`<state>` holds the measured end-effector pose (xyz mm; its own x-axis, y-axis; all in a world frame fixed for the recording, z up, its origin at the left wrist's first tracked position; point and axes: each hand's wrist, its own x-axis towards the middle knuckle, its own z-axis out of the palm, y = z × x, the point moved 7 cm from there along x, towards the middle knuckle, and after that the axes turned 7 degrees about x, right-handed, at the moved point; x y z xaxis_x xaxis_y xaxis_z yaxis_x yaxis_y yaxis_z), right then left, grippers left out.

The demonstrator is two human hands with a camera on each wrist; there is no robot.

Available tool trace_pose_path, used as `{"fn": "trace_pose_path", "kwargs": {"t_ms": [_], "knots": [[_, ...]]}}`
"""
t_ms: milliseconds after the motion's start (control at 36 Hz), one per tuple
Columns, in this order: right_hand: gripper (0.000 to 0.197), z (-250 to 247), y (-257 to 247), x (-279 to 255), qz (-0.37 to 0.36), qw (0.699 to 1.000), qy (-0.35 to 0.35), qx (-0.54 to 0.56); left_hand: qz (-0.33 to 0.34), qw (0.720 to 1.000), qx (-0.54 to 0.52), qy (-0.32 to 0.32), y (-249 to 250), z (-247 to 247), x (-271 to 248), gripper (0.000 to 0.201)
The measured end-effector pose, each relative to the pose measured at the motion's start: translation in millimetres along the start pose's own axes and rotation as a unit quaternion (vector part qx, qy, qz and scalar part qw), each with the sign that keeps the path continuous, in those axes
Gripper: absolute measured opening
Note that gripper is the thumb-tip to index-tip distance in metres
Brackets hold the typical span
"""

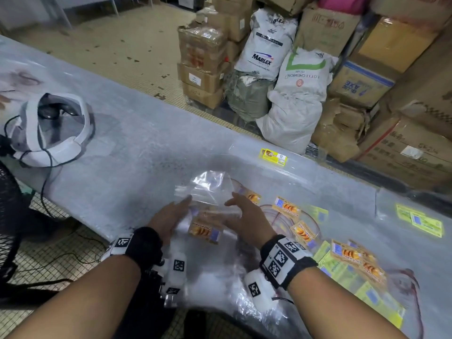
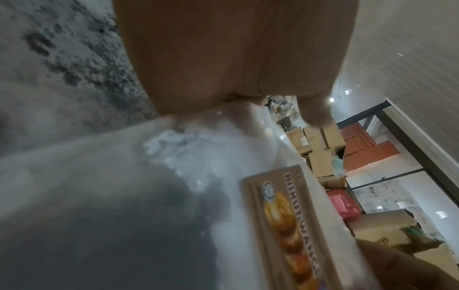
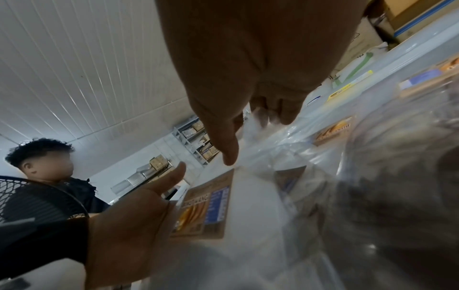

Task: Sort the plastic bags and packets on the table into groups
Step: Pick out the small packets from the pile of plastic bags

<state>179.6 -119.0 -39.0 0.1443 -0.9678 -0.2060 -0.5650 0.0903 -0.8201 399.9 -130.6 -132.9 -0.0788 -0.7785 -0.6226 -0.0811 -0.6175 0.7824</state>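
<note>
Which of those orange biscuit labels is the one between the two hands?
The orange label nearest the table's front edge, on the clear bag between the left hand and right hand. The other orange labels lie further right.

L hand [image 1: 168, 216]: fingers straight, palm facing inward, thumb up | R hand [image 1: 247, 217]: fingers loosely extended fwd, thumb pointing twd L | both forearms reach fwd, roughly parallel | wrists strapped w/ black bands + marker blocks
</note>
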Motion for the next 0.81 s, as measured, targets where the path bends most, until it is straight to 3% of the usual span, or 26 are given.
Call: {"fn": "trace_pose_path", "kwargs": {"t_ms": [111, 194, 278, 333, 389, 472, 556, 694, 806], "knots": [[0.053, 8, 5, 2, -0.009, 0.997, -0.044, -0.065, 0.068, 0.997, 0.045, -0.002, 19, 14, -14, 0.057], [0.060, 6, 15, 4, 0.023, 0.998, -0.012, -0.063, 0.083, 0.995, 0.052, 0.016, 20, 11, -10, 0.026], [0.043, -6, 29, 6, 0.049, 0.995, 0.073, -0.055, 0.075, 0.994, 0.068, 0.047, 15, 1, -2, 0.038], [0.045, -12, 41, 6, 0.078, 0.988, 0.098, -0.095, 0.072, 0.993, 0.069, 0.058, 14, -2, 1, 0.031], [0.049, -15, 54, 8, 0.102, 0.976, 0.092, -0.171, 0.068, 0.994, 0.061, 0.068, 14, -6, 3, 0.017], [0.047, -16, 65, 8, 0.130, 0.966, 0.082, -0.208, 0.064, 0.994, 0.053, 0.077, 10, -13, 11, 0.028], [0.051, -15, 71, 8, 0.135, 0.961, 0.074, -0.230, 0.044, 0.995, 0.031, 0.079, 3, -24, 19, 0.027], [0.076, -10, 81, 4, 0.138, 0.955, 0.026, -0.259, 0.028, 0.998, 0.032, 0.052, -8, -38, 36, 0.035], [0.060, -10, 78, 2, 0.140, 0.954, 0.043, -0.263, 0.018, 0.997, 0.058, 0.049, -8, -41, 36, 0.036]]}}
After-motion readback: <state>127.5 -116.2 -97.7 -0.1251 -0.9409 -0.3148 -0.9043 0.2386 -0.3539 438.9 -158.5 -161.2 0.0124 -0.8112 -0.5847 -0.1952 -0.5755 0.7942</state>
